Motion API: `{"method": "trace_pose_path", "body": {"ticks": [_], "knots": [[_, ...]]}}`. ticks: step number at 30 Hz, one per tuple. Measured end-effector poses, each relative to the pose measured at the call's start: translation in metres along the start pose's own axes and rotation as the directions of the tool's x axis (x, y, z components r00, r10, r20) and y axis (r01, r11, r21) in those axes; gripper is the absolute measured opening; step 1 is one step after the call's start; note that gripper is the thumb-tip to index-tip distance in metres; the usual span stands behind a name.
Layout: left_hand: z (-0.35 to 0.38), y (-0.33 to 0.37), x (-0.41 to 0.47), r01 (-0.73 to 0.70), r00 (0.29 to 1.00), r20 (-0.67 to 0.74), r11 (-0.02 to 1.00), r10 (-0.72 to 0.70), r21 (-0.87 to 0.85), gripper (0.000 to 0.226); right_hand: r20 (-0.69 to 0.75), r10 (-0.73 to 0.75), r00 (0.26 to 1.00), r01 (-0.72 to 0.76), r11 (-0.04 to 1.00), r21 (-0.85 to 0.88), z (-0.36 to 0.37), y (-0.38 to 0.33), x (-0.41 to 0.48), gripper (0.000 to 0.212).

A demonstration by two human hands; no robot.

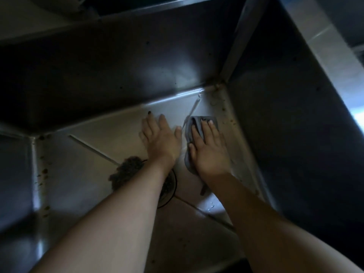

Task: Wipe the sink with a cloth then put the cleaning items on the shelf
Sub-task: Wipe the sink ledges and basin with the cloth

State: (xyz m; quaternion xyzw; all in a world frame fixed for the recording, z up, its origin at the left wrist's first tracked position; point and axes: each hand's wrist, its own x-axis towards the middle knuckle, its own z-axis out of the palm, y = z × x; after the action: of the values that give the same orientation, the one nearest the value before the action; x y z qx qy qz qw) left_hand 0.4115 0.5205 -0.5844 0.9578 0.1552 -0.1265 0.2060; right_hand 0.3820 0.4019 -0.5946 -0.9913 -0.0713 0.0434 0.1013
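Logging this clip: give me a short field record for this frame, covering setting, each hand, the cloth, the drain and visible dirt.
setting: deep steel sink, seen from above
left hand: flat on the sink floor, palm down, holding nothing
right hand: pressed flat on the grey cloth
cloth: bunched, on the floor near the far right corner
drain: partly hidden by the left forearm, dark clump beside it
dirt: brown specks along the floor seams, left and right
stage: wiping under way
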Motion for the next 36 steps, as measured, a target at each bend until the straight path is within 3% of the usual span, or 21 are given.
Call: {"method": "trace_pose_path", "body": {"ticks": [4, 6, 13, 18, 22, 27, 32, 36], "knots": [[0.027, -0.002, -0.001, -0.006, 0.977, -0.213, 0.993, 0.031, 0.119, 0.063, 0.018, 0.001, 1.000, -0.002, 1.000, 0.009, -0.001, 0.008, 0.027, 0.058], [0.031, -0.001, 0.000, 0.030, 0.968, -0.251, 0.990, 0.006, 0.140, 0.062, 0.051, 0.008, 0.999, -0.006, 1.000, -0.029, 0.000, 0.013, 0.044, 0.056], [0.040, -0.002, 0.002, -0.007, 0.960, -0.277, 0.989, 0.049, 0.151, 0.064, -0.126, -0.010, 0.992, -0.001, 0.996, -0.092, -0.003, 0.026, 0.092, 0.055], [0.038, -0.002, 0.000, 0.002, 0.957, -0.288, 0.988, 0.043, 0.156, 0.062, 0.001, 0.009, 1.000, -0.008, 0.998, -0.062, -0.010, 0.023, 0.078, 0.055], [0.036, 0.001, 0.001, 0.010, 0.950, -0.309, 0.985, 0.045, 0.174, 0.062, -0.068, 0.087, 0.994, -0.093, 0.992, -0.091, -0.005, 0.024, 0.030, 0.056], [0.039, -0.002, 0.000, 0.012, 0.947, -0.319, 0.991, 0.032, 0.135, 0.063, -0.029, 0.087, 0.996, -0.089, 0.992, -0.093, 0.000, 0.028, -0.016, 0.057], [0.037, 0.001, 0.000, 0.013, 0.951, -0.308, 0.995, 0.019, 0.101, 0.064, -0.048, -0.025, 0.999, 0.017, 0.988, -0.154, -0.004, 0.042, 0.010, 0.058], [0.036, -0.001, 0.000, 0.020, 0.954, -0.298, 0.994, 0.013, 0.108, 0.067, -0.022, -0.027, 0.999, 0.024, 0.996, -0.091, -0.007, 0.046, 0.051, 0.060]]}}
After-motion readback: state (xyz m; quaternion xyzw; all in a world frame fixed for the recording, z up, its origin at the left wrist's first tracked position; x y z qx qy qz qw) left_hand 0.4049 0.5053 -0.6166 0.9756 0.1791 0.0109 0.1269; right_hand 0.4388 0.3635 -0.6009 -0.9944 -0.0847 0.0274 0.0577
